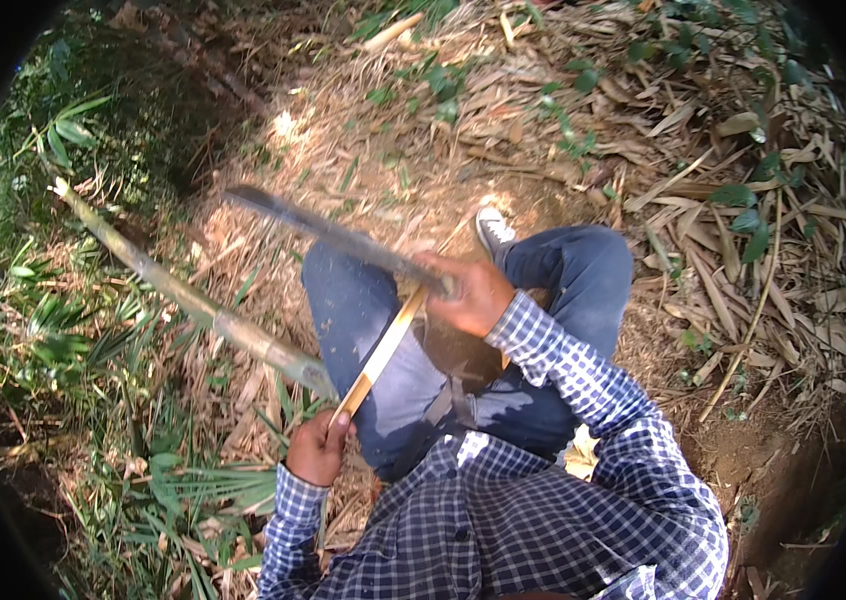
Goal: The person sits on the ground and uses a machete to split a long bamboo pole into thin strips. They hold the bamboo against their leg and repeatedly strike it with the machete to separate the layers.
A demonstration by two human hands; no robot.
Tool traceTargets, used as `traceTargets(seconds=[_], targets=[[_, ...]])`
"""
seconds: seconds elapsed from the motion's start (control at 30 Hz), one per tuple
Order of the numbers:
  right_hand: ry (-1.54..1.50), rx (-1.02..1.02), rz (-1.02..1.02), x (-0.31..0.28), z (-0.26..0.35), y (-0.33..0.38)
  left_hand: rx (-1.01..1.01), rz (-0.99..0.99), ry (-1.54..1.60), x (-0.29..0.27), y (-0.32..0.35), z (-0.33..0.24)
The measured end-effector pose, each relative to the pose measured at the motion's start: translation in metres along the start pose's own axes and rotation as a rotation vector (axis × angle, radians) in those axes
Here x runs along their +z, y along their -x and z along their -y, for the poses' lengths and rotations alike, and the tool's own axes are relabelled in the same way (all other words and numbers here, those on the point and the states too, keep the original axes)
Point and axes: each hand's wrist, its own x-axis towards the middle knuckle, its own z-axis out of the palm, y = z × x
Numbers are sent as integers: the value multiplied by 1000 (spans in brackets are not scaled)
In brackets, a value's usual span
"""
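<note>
My right hand (pixel 471 297) is closed on the handle end of a machete (pixel 328 234), whose long dark blade points away to the far left above my knee. Low at the left, my left hand (pixel 317 448) grips the near end of a pale split bamboo strip (pixel 390 345). The strip slants up over my lap, and its far end meets the machete close to my right hand. Whether the blade's edge cuts into the strip cannot be made out. My right fingers hide most of the handle.
A green bamboo pole (pixel 178 288) lies slanting on the left, its near end beside my left knee. My bent legs in blue trousers (pixel 573 270) frame the work, with a sneaker (pixel 494 230) ahead. Dry bamboo leaves (pixel 723 290) litter the right; green plants (pixel 53 330) grow left.
</note>
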Motion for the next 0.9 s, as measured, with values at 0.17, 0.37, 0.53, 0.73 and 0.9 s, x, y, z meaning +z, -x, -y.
traceTargets(seconds=[0.17, 0.37, 0.53, 0.73, 0.9], targets=[[99, -66, 66, 15, -29, 17, 212, 114, -333, -59, -21, -56], [82, 46, 86, 20, -21, 43, 490, 73, -813, -90, -43, -107], [-7, 54, -4, 33, -32, 45, 872, -604, -776, -114, -52, -147], [-686, 348, -110, 52, -17, 43, 549, -907, 468, -33, -49, -94], [-980, 392, -85, 56, 16, 40, 403, -238, 795, 78, -71, -64]])
